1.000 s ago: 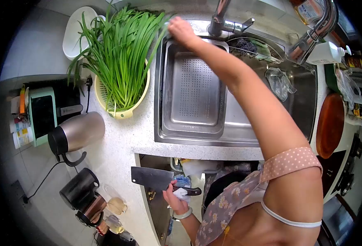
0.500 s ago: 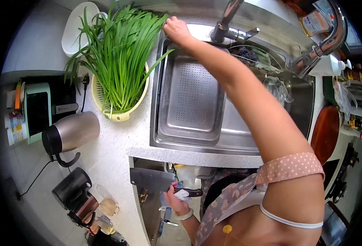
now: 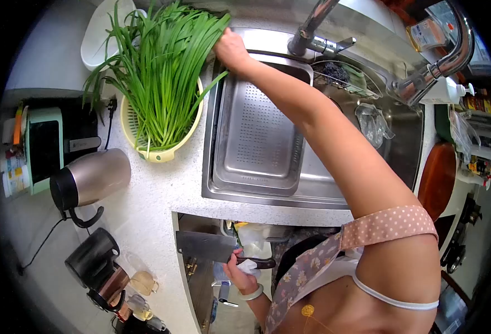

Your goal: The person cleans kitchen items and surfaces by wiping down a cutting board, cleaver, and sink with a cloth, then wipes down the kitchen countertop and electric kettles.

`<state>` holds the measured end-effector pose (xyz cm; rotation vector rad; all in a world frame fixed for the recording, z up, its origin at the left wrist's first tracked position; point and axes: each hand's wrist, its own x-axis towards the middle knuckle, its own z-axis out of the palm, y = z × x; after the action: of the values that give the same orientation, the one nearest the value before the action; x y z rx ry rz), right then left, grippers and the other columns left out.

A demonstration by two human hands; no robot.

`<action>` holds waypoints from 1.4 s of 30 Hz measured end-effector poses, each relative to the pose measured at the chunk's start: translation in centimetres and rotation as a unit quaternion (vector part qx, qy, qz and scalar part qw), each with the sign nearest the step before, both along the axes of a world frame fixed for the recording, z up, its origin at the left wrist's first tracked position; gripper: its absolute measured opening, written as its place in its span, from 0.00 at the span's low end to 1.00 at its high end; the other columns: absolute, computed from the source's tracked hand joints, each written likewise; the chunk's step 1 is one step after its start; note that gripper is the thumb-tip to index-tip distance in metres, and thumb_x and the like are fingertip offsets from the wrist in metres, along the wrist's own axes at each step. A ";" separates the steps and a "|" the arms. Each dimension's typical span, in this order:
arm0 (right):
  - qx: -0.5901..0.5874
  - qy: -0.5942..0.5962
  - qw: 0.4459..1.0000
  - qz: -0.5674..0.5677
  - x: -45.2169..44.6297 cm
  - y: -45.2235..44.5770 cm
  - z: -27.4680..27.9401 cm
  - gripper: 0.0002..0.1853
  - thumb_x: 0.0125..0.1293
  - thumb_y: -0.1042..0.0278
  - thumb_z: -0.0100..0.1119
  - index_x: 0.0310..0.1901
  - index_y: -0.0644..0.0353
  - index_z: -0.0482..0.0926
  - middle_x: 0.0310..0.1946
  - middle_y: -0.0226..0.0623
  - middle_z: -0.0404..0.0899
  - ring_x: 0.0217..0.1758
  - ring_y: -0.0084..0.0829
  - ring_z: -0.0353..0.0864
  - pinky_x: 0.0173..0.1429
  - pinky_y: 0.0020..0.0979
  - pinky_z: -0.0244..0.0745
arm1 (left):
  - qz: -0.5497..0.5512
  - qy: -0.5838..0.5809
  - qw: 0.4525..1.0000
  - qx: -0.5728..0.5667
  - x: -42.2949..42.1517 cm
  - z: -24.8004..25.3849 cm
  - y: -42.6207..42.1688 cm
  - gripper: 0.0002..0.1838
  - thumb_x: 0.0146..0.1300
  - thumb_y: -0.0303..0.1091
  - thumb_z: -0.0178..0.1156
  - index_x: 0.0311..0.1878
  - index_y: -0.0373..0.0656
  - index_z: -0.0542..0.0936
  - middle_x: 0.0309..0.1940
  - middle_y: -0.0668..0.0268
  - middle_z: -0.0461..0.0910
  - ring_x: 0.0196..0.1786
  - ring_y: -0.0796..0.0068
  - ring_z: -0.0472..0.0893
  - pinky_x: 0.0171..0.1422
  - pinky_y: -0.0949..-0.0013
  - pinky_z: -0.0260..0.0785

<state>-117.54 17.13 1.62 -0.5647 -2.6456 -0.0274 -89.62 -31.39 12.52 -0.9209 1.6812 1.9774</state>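
Note:
Low by the counter's front edge, my left hand (image 3: pixel 238 276) is closed around the dark handle of a cleaver (image 3: pixel 206 245), with its blade pointing left. A crumpled white tissue or cloth (image 3: pixel 248 266) shows against the handle. My right hand (image 3: pixel 232 51) reaches across the sink to the leafy tips of a large bunch of garlic chives (image 3: pixel 164 83). Leaves cover its fingers, so their grip is hidden. The chives stand in a pale yellow basket (image 3: pixel 159 156), fanning out at the top.
A perforated steel tray (image 3: pixel 256 186) sits in the sink (image 3: pixel 326 201), under a curved faucet (image 3: pixel 312 45). A wire rack and clear plastic lie further right. At the left are an electric kettle (image 3: pixel 100 177), a black pitcher (image 3: pixel 92 259) and a white bowl (image 3: pixel 95 50).
My right hand has shifted slightly left and down, its fingers now behind the chive leaves. My left hand and the cleaver stay nearly in place. The whole view has shifted slightly.

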 end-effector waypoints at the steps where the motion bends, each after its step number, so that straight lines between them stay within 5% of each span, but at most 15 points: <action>1: 0.036 -0.034 0.998 0.030 0.5 -0.4 0.5 0.05 0.52 0.70 0.57 0.29 0.57 0.83 0.33 0.43 0.78 0.40 0.37 0.76 0.40 0.36 0.78 | -0.003 0.002 1.000 -0.003 -0.2 0.0 -0.2 0.06 0.64 0.30 0.52 0.36 0.35 0.72 0.36 0.58 0.77 0.41 0.68 0.76 0.50 0.63 0.70; 3: 0.076 -0.014 0.993 0.094 3.4 1.0 1.1 0.06 0.54 0.71 0.57 0.32 0.59 0.82 0.32 0.42 0.78 0.39 0.36 0.77 0.39 0.33 0.79 | -0.005 0.008 1.000 -0.008 -0.5 -0.2 -0.9 0.06 0.64 0.30 0.53 0.36 0.36 0.72 0.36 0.59 0.77 0.41 0.68 0.76 0.49 0.63 0.70; 7: 0.171 -0.135 0.975 -0.036 9.2 2.9 1.8 0.05 0.54 0.73 0.59 0.30 0.64 0.81 0.26 0.39 0.78 0.30 0.29 0.77 0.26 0.26 0.77 | -0.009 0.021 0.999 0.024 -1.1 0.1 -1.2 0.04 0.64 0.26 0.51 0.39 0.36 0.72 0.37 0.56 0.79 0.43 0.66 0.77 0.56 0.62 0.67; 11: 0.203 -0.175 0.963 -0.028 13.5 2.7 1.5 0.05 0.52 0.73 0.59 0.31 0.62 0.81 0.26 0.36 0.77 0.33 0.30 0.78 0.29 0.28 0.78 | -0.015 0.024 0.999 0.038 -1.2 0.2 -2.1 0.04 0.64 0.26 0.51 0.40 0.36 0.72 0.37 0.56 0.79 0.43 0.66 0.77 0.56 0.62 0.67; 17: 0.079 -0.069 0.994 0.006 13.9 1.4 1.3 0.08 0.56 0.74 0.57 0.39 0.61 0.80 0.37 0.37 0.76 0.41 0.33 0.78 0.39 0.29 0.80 | -0.034 0.039 0.999 0.013 -1.0 0.5 -2.6 0.08 0.65 0.32 0.52 0.38 0.35 0.72 0.37 0.59 0.76 0.42 0.67 0.77 0.48 0.62 0.71; 19: 0.016 -0.039 0.994 0.100 10.8 -0.6 0.7 0.04 0.57 0.74 0.55 0.34 0.62 0.79 0.38 0.36 0.75 0.40 0.33 0.78 0.39 0.30 0.80 | -0.041 0.033 0.999 0.012 -1.2 0.5 -2.6 0.08 0.65 0.32 0.52 0.38 0.36 0.72 0.37 0.59 0.76 0.42 0.67 0.77 0.49 0.62 0.71; 20: 0.086 0.021 0.983 0.161 9.4 -1.2 0.0 0.05 0.58 0.71 0.55 0.32 0.61 0.79 0.35 0.35 0.75 0.38 0.32 0.77 0.37 0.30 0.80 | -0.039 0.033 0.999 0.010 -1.2 0.9 -2.2 0.08 0.65 0.32 0.52 0.39 0.36 0.72 0.37 0.59 0.76 0.42 0.68 0.77 0.49 0.63 0.71; 23: 0.077 0.005 0.993 0.085 8.8 -1.6 0.7 0.05 0.58 0.70 0.55 0.29 0.59 0.80 0.32 0.36 0.75 0.38 0.32 0.77 0.35 0.30 0.80 | -0.039 0.040 0.998 0.004 -1.8 2.2 -1.2 0.07 0.65 0.31 0.52 0.40 0.37 0.71 0.37 0.59 0.76 0.42 0.68 0.77 0.50 0.63 0.71; 29: 0.041 -0.058 0.996 -0.052 21.1 1.7 1.4 0.09 0.56 0.72 0.56 0.39 0.56 0.81 0.35 0.36 0.76 0.41 0.33 0.77 0.40 0.34 0.78 | -0.060 0.050 0.997 0.013 -1.4 1.5 -1.4 0.07 0.64 0.30 0.52 0.41 0.37 0.71 0.37 0.58 0.78 0.42 0.68 0.77 0.50 0.64 0.70; 34: -0.015 -0.067 0.995 -0.066 16.8 -0.9 2.4 0.07 0.58 0.71 0.55 0.36 0.59 0.80 0.40 0.37 0.78 0.43 0.32 0.78 0.46 0.34 0.78 | -0.074 0.004 0.997 0.014 -0.7 1.4 -1.3 0.05 0.64 0.28 0.51 0.40 0.37 0.72 0.37 0.57 0.79 0.40 0.69 0.77 0.49 0.64 0.69; 37: 0.017 0.052 0.998 0.036 9.4 -2.3 0.1 0.07 0.56 0.69 0.56 0.24 0.59 0.81 0.30 0.37 0.78 0.40 0.32 0.78 0.41 0.33 0.77 | -0.076 0.026 0.997 0.005 -0.5 2.2 -0.4 0.06 0.64 0.28 0.51 0.42 0.36 0.72 0.37 0.56 0.79 0.40 0.69 0.77 0.50 0.64 0.69; 41: -0.016 0.006 0.999 0.034 7.6 -1.2 0.7 0.06 0.53 0.65 0.57 0.23 0.54 0.80 0.28 0.34 0.76 0.35 0.35 0.78 0.37 0.36 0.77 | -0.104 0.058 0.993 0.001 -0.4 4.1 0.0 0.11 0.65 0.28 0.50 0.49 0.35 0.69 0.37 0.58 0.77 0.44 0.67 0.77 0.54 0.61 0.69; 42: 0.015 0.132 0.987 0.095 9.5 0.2 -0.2 0.04 0.52 0.65 0.58 0.25 0.54 0.80 0.28 0.35 0.75 0.36 0.36 0.78 0.36 0.37 0.77 | -0.114 0.067 0.991 0.008 -0.4 4.0 -0.2 0.11 0.65 0.28 0.50 0.49 0.36 0.69 0.38 0.58 0.77 0.44 0.67 0.76 0.54 0.61 0.69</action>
<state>-108.04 17.37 1.39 -0.2821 -2.4229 0.0620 -90.06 -31.63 16.57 -0.5710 1.7543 1.9309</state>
